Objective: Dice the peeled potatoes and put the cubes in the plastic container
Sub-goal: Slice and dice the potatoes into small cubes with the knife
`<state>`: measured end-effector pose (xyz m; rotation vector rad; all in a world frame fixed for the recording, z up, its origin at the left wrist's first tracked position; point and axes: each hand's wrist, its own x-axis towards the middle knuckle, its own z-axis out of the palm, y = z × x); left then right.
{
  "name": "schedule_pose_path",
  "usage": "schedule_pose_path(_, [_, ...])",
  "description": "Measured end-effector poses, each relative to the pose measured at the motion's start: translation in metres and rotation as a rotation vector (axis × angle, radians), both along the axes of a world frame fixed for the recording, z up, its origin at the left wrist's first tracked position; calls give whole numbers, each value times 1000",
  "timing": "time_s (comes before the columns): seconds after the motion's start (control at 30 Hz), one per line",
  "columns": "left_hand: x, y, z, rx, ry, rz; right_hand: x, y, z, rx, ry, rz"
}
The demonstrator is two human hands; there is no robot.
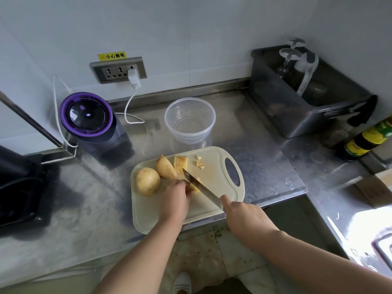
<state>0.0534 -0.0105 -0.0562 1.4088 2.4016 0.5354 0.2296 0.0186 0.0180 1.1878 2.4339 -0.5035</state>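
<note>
The step in hand looks like cutting a potato piece into small cubes on the cutting board; the left hand curls over that piece near the middle of the board and holds it down; the right hand is wrapped round the handle of the knife at the board's near right edge, and the blade slants across the board toward its far side; to do this well, I think the left fingertips should be tucked back, so the blade slides past the knuckles and not the tips; the piece should lie on a flat side so it cannot roll; the knife should come straight down, one even cut after another, so the cubes come out the same; a whole potato sits on the left part of the board, a half potato is just behind it, some slices lean beside the half, and a few cubes lie on the far part of the board; the plastic container stands on the tabletop just past the board's far edge and looks empty; so most of the job is not yet done.
</note>
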Motion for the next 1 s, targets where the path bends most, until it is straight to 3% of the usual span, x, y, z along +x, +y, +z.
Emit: schedule_pose_path(1.0, [-2,1,-7,83,-8,-45,-4,5,-4,-54,-20,14])
